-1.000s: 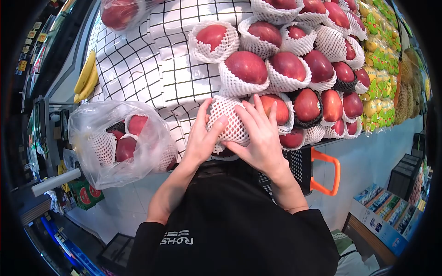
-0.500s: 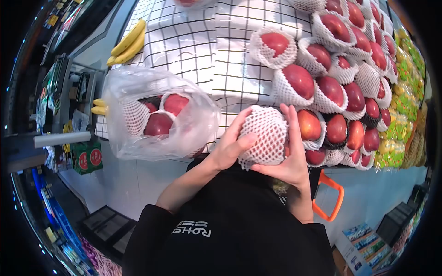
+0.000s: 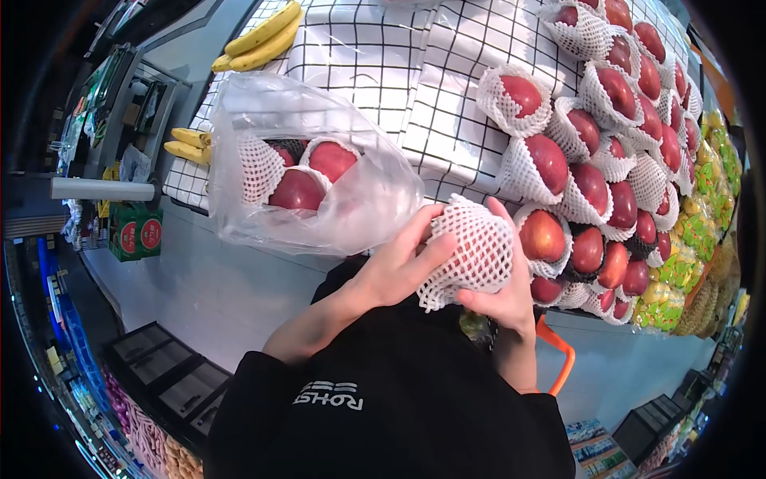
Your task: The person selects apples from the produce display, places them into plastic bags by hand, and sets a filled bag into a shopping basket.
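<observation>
Between both hands, in front of my chest, is a mango (image 3: 477, 249) wrapped in a white foam net; only hints of red show through the mesh. My left hand (image 3: 407, 259) grips its left side, with thumb across the front. On its right, my right hand (image 3: 515, 279) cups it from the side and below. To the left, a clear plastic bag (image 3: 367, 215) lies on the table with several red mangoes (image 3: 297, 190) in it, some in foam nets. Close by on the right are rows of red mangoes (image 3: 547, 164) in foam nets.
A checkered cloth (image 3: 359, 48) covers the table. Bananas (image 3: 263, 38) lie at its left edge, with more bananas (image 3: 190, 145) nearer me. Yellow-green packages (image 3: 682, 255) line the far right. An orange handle (image 3: 565, 355) stands below the table edge.
The view has shifted, so the table and fruit appear farther right. Both hands still hold the netted mango, which has turned slightly; my right fingers are now more behind it.
</observation>
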Motion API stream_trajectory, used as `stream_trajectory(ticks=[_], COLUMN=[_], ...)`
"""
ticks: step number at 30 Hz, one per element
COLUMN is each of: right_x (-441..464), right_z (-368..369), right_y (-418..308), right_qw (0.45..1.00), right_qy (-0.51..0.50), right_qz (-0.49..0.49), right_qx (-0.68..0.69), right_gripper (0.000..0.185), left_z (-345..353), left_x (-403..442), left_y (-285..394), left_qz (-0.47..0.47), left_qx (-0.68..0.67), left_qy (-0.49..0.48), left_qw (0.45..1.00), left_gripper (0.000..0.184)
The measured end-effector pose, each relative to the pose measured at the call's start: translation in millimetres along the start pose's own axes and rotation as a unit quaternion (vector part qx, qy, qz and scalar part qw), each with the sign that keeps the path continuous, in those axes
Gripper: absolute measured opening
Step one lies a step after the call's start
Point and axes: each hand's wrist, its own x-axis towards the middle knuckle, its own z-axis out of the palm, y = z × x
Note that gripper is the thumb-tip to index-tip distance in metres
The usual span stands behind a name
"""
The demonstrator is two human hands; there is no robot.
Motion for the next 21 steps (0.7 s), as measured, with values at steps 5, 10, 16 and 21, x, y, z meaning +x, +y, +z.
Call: stream_trajectory(ticks=[5, 10, 16, 21], right_x=[7, 6, 30, 47], right_z=[-6, 1, 28, 80], right_y=[9, 25, -7, -51], right_qw=[0.983, 0.964, 0.968, 0.987], right_qy=[0.003, 0.068, 0.084, 0.034], right_qz=[0.038, 0.040, -0.059, -0.035], right_qx=[0.177, 0.252, 0.229, 0.152], right_gripper=[0.095, 0.071, 0.081, 0.081], left_z=[-11, -20, -48, -70], left_x=[-22, -40, -68, -91], left_y=[-5, 7, 32, 44], left_qz=[-0.012, 0.014, 0.291, 0.157], left_qx=[-0.003, 0.048, 0.348, 0.398], left_qy=[0.008, -0.003, -0.046, 0.096], left_qw=[1.000, 0.999, 0.890, 0.898], left_gripper=[0.065, 0.071, 0.068, 0.073])
